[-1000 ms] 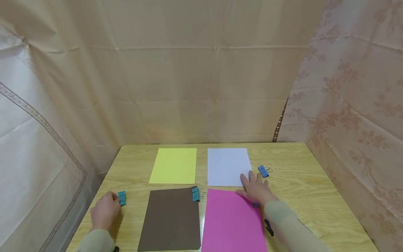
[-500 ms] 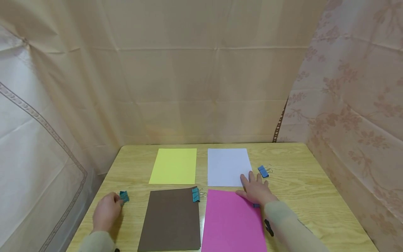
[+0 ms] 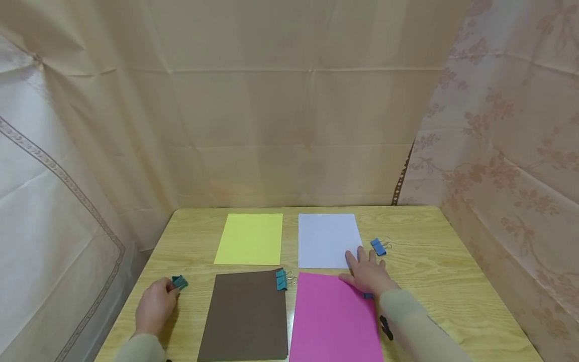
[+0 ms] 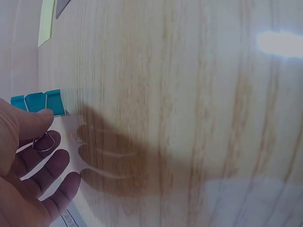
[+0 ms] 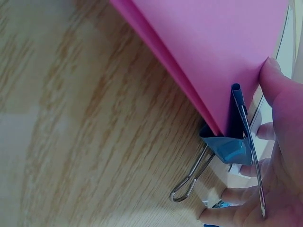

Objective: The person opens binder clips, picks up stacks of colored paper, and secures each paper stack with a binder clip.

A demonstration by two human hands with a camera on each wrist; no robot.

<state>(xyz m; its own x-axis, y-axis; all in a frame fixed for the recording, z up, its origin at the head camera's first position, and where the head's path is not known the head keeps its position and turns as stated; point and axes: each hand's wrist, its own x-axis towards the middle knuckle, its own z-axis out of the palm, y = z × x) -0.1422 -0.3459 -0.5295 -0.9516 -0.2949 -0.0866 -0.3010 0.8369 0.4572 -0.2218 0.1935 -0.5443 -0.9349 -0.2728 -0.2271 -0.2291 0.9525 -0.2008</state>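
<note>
At the left side of the table, my left hand [image 3: 156,305] pinches a teal binder clip [image 3: 179,282] between thumb and index finger. In the left wrist view the clip's body [image 4: 37,100] stands beyond the thumb, and a wire handle loop shows below it; the other fingers are loosely bent. My right hand [image 3: 372,274] lies with fingers spread at the upper right corner of a pink paper stack [image 3: 334,317], its thumb touching the pink paper. A blue binder clip [image 5: 232,149] sits on that stack's edge beside the palm, mostly hidden by the hand in the head view.
A brown paper stack [image 3: 246,317] with a teal binder clip [image 3: 281,280] at its upper right corner lies left of the pink one. Behind are yellow paper [image 3: 251,239] and white paper [image 3: 327,239]. Another blue binder clip [image 3: 378,246] lies to the right of the white paper.
My left hand has shifted slightly right with the teal binder clip, which has turned from flat and upright-facing to tilted. My right hand has stayed in place.
</note>
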